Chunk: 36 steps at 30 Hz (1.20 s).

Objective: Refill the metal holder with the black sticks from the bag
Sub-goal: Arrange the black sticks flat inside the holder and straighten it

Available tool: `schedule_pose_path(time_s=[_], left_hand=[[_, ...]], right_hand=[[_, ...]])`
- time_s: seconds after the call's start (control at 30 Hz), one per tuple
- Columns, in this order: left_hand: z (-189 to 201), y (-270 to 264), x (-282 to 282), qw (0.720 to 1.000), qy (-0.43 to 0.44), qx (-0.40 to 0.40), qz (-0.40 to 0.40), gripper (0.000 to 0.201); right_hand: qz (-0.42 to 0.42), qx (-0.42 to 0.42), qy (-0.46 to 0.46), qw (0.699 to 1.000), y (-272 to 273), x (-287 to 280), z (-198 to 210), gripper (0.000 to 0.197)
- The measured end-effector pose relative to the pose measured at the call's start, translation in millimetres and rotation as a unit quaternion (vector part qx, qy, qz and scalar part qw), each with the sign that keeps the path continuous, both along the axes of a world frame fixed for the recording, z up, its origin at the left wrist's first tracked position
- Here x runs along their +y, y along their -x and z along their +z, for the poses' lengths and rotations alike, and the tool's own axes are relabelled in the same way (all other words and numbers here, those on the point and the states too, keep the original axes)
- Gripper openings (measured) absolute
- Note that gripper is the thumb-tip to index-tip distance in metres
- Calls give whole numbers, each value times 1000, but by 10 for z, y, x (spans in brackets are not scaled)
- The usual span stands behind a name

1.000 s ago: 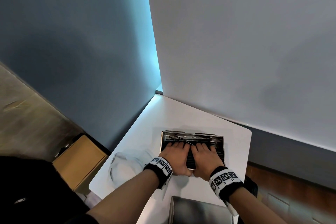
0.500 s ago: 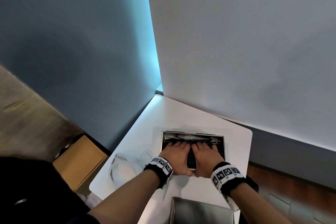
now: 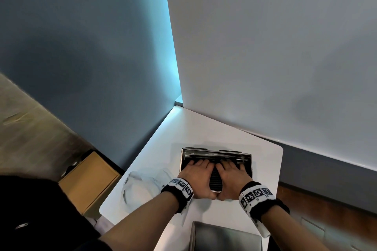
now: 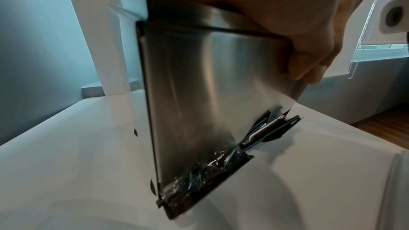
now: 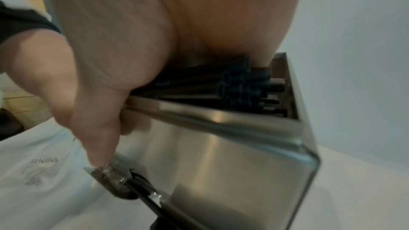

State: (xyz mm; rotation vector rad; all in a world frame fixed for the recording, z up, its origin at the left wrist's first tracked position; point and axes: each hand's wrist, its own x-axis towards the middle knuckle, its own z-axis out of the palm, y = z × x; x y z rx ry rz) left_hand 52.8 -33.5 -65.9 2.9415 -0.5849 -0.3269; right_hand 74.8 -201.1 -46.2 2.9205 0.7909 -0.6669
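Note:
The open-topped metal holder point(image 3: 251, 166) stands on the white table point(image 3: 183, 128), filled with black sticks point(image 3: 215, 179). My left hand point(image 3: 196, 173) and right hand point(image 3: 231, 173) lie side by side, palms down, fingers straight, pressing on the sticks. Both thumbs hang down the holder's front wall: the left thumb point(image 4: 307, 66) and the right thumb point(image 5: 95, 137), whose tip touches the bottom slot. Stick ends point(image 5: 241, 85) show under my right palm. A few sticks point(image 4: 272, 130), some in clear wrap, poke out of the slot at the holder's point(image 4: 210, 93) base.
The crumpled clear plastic bag point(image 3: 140, 187) lies on the table left of the holder. A grey metal piece point(image 3: 224, 238) lies at the table's near edge. Walls close in behind and to the left. A cardboard box point(image 3: 89, 183) sits on the floor, left.
A stick that lay slanted at the back of the holder now lies straight along it. Both hands stay pressed on the sticks, hardly moved.

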Motion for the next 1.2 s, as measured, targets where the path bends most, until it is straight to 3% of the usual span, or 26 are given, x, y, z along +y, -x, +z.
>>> schedule_pose_path(time_s=[0.23,0.47,0.73,0.9,1.07,1.2], left_hand=[[15,44,8,999,-5,-42,-16,90],[36,69,22,998,-9,-55,-29,73],[31,126,18,998,1,-55,-27,67],[28,135,-12,999,-2,-31,-17,70],[2,98,-18,1000,-4,-7,-14,80],[-6,119,-3,1000,-2,-20,-22,77]], right_hand=[[0,-2,5,1000,-25,-37,62,100],[-9,-29,33,999,75,38,68,81],[-12,-24,18,999,122,9,23,80],[-11,-23,21,999,150,12,19,88],[-19,-75,14,997,244,7,10,70],[-20,-74,6,997,267,13,8,67]])
